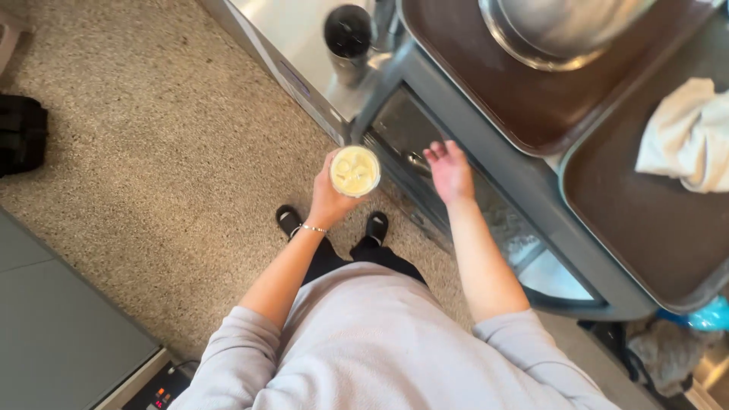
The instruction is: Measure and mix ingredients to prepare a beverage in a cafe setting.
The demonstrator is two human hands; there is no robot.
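Our left hand (328, 199) has its fingers curled closed round a clear plastic cup (355, 171), held upright in front of us over the floor; the cup holds a pale yellow, creamy drink with ice pieces showing at the top. A thin bracelet (312, 228) circles that wrist. Our right hand (449, 171) is open, fingers spread and holding nothing, reaching into the opening of a grey ice bin (425, 144) just beside the cup; whether the fingertips touch the metal scoop (416, 160) inside we cannot tell.

Beyond the hands, the bin's grey frame slopes away under two brown plastic trays (531, 106). The far tray carries a shiny steel bowl (566, 30); the near one bears a crumpled white cloth (687, 137). A dark cylindrical tumbler (348, 38) stands on a stainless steel counter (296, 38) left of the bin.

Below us lies a speckled beige floor (152, 137), rough and pebbly in texture, with our black shoes (288, 220) planted on it. A flat grey cabinet (53, 334) sits at lower left, and a blue bag (710, 315) shows at the right edge.
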